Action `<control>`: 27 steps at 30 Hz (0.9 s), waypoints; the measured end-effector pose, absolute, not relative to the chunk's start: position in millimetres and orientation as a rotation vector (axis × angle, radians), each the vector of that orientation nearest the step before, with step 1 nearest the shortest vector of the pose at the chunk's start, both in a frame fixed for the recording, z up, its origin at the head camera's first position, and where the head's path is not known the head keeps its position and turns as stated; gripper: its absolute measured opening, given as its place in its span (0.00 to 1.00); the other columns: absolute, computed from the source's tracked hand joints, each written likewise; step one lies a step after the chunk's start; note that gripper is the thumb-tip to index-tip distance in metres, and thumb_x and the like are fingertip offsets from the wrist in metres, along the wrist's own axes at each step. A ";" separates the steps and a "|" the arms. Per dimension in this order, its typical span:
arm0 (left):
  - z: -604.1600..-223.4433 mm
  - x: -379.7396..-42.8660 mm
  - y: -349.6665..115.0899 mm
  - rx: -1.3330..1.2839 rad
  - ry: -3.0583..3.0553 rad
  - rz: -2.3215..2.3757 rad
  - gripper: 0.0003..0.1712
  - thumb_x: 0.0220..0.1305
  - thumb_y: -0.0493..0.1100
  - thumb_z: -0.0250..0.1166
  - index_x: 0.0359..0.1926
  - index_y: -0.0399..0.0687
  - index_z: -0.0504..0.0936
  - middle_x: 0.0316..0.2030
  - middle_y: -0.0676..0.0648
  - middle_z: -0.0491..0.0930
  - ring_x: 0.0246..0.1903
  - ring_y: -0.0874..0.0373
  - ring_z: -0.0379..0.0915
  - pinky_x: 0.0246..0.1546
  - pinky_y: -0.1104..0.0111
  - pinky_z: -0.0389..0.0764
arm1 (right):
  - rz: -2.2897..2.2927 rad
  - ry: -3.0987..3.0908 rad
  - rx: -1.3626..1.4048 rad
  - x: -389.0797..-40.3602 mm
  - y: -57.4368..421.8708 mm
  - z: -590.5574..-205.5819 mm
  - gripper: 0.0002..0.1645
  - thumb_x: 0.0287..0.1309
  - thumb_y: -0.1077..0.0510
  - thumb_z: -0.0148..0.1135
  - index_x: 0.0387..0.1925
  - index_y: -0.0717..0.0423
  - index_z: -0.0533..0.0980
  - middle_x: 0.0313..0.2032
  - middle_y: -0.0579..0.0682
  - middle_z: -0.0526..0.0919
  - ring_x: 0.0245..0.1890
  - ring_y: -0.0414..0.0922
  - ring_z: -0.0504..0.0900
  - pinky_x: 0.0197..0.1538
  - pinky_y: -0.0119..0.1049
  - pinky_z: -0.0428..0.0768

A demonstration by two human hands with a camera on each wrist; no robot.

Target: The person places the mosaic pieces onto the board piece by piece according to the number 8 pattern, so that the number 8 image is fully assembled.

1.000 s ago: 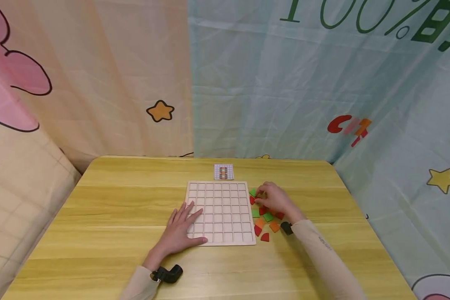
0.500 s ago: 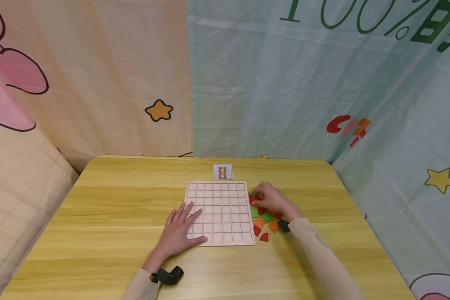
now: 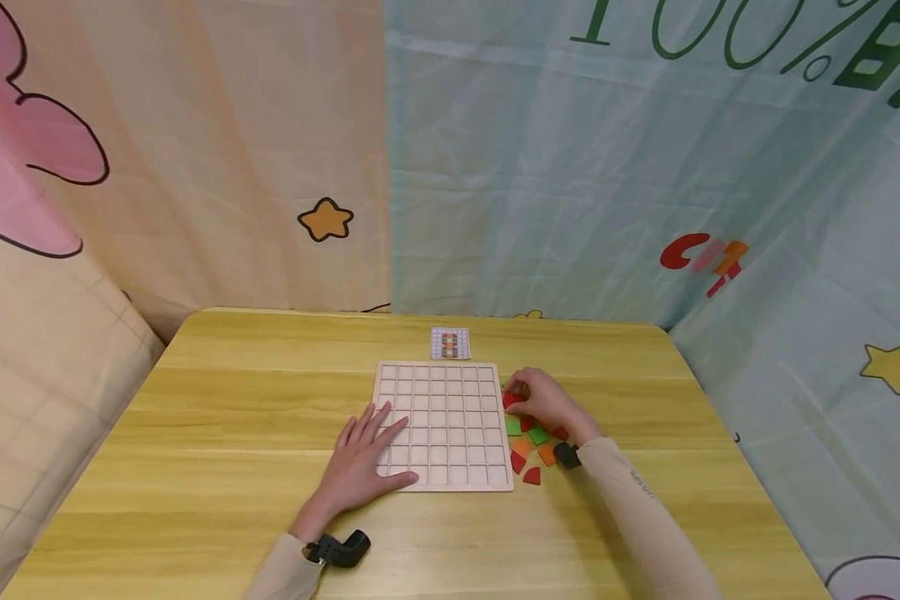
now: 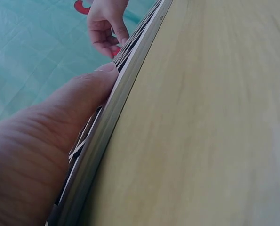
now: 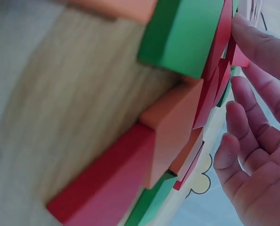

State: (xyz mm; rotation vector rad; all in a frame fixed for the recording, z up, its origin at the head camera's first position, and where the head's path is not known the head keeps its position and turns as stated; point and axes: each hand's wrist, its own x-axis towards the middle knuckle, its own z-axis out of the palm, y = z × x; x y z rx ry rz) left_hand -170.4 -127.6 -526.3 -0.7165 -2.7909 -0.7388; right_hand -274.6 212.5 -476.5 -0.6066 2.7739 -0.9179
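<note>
My left hand (image 3: 356, 462) lies with spread fingers over the left edge of a pale wooden grid board (image 3: 450, 429). In the left wrist view its thumb (image 4: 90, 89) rests along the board's near edge. My right hand (image 3: 546, 402) is beside the board's upper right edge, pinching a red block (image 3: 512, 401) between thumb and fingers. That red block (image 5: 240, 59) shows partly behind the thumb in the right wrist view. Around and below the hand lie loose red, green and orange blocks, among them a green block (image 3: 538, 435), an orange block (image 3: 547, 455) and a red quarter-round block (image 3: 532, 476).
A small card (image 3: 450, 343) printed with a coloured grid pattern lies just behind the board. The wooden table (image 3: 255, 392) extends to both sides. Printed cloth hangings (image 3: 517, 167) stand behind the table and at its sides.
My right hand's fingers have moved slightly toward the board and closed on the red block beside its edge. The left hand stays in place on the board.
</note>
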 end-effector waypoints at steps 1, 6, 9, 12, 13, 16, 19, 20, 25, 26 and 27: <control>-526.1 -170.4 -127.5 -0.715 -2.791 -0.739 0.50 0.51 0.73 0.62 0.69 0.52 0.65 0.71 0.41 0.50 0.70 0.43 0.39 0.67 0.49 0.38 | -0.954 2.756 -0.595 -274.8 212.8 -476.9 0.14 0.49 0.60 0.73 0.36 0.55 0.77 0.32 0.47 0.75 0.31 0.45 0.71 0.36 0.37 0.75; -525.2 -170.0 -127.5 -0.711 -2.802 -0.733 0.50 0.51 0.72 0.62 0.69 0.52 0.65 0.72 0.41 0.50 0.71 0.43 0.38 0.67 0.49 0.38 | -1.079 2.666 -0.535 -275.2 215.9 -478.6 0.07 0.51 0.61 0.71 0.30 0.53 0.78 0.27 0.47 0.78 0.25 0.44 0.74 0.31 0.35 0.76; -524.6 -170.0 -127.2 -0.715 -2.792 -0.726 0.49 0.51 0.71 0.63 0.69 0.51 0.66 0.71 0.40 0.51 0.70 0.42 0.39 0.66 0.48 0.40 | -1.096 2.645 -0.515 -275.9 218.0 -479.7 0.05 0.53 0.60 0.70 0.29 0.53 0.79 0.24 0.46 0.79 0.23 0.44 0.74 0.29 0.35 0.77; -524.4 -169.5 -127.1 -0.725 -2.770 -0.728 0.49 0.51 0.71 0.63 0.68 0.50 0.67 0.71 0.39 0.52 0.70 0.41 0.41 0.65 0.46 0.42 | -1.109 2.657 -0.490 -276.4 217.8 -479.8 0.05 0.53 0.60 0.70 0.29 0.53 0.79 0.25 0.46 0.79 0.25 0.44 0.75 0.30 0.35 0.77; -524.5 -169.7 -126.8 -0.731 -2.762 -0.726 0.49 0.51 0.71 0.62 0.67 0.49 0.67 0.70 0.39 0.53 0.70 0.40 0.42 0.65 0.46 0.43 | -1.122 2.667 -0.477 -276.5 217.8 -479.5 0.05 0.53 0.60 0.70 0.29 0.53 0.79 0.26 0.47 0.79 0.26 0.44 0.75 0.30 0.35 0.77; -524.4 -169.8 -126.4 -0.743 -2.756 -0.720 0.49 0.51 0.72 0.62 0.67 0.49 0.67 0.70 0.39 0.53 0.69 0.40 0.42 0.65 0.45 0.43 | -1.175 2.684 -0.418 -276.5 215.3 -477.0 0.06 0.53 0.59 0.70 0.32 0.53 0.79 0.27 0.47 0.79 0.27 0.45 0.75 0.30 0.35 0.77; -525.0 -170.1 -126.5 -0.739 -2.769 -0.697 0.49 0.52 0.72 0.62 0.68 0.49 0.67 0.71 0.39 0.52 0.70 0.40 0.42 0.65 0.46 0.43 | -1.258 2.662 -0.370 -276.4 208.7 -472.4 0.07 0.53 0.58 0.70 0.34 0.54 0.80 0.28 0.50 0.79 0.25 0.49 0.75 0.27 0.37 0.77; -525.2 -170.4 -126.5 -0.738 -2.778 -0.689 0.49 0.52 0.72 0.62 0.68 0.49 0.66 0.71 0.39 0.52 0.70 0.40 0.41 0.65 0.46 0.42 | -1.280 2.650 -0.358 -276.5 205.6 -470.6 0.07 0.54 0.57 0.70 0.34 0.53 0.80 0.29 0.50 0.79 0.25 0.50 0.75 0.26 0.38 0.76; -525.5 -170.0 -126.8 -0.734 -2.794 -0.680 0.49 0.53 0.72 0.61 0.69 0.50 0.64 0.71 0.39 0.51 0.70 0.40 0.40 0.66 0.46 0.41 | -1.390 2.580 -0.383 -279.1 181.3 -465.5 0.07 0.54 0.58 0.69 0.33 0.55 0.80 0.31 0.50 0.80 0.27 0.52 0.79 0.28 0.39 0.78; -525.2 -169.8 -126.9 -0.733 -2.797 -0.678 0.49 0.53 0.72 0.60 0.70 0.50 0.64 0.71 0.39 0.51 0.70 0.40 0.39 0.66 0.47 0.41 | -1.399 2.571 -0.401 -280.1 175.5 -465.8 0.07 0.54 0.58 0.69 0.33 0.56 0.80 0.31 0.49 0.81 0.28 0.50 0.80 0.30 0.38 0.79; -524.7 -169.5 -126.8 -0.733 -2.798 -0.674 0.49 0.54 0.72 0.60 0.70 0.50 0.64 0.71 0.39 0.51 0.70 0.40 0.39 0.66 0.47 0.41 | -1.403 2.566 -0.427 -281.3 169.6 -466.2 0.07 0.53 0.59 0.70 0.34 0.56 0.80 0.31 0.49 0.81 0.29 0.49 0.80 0.32 0.37 0.79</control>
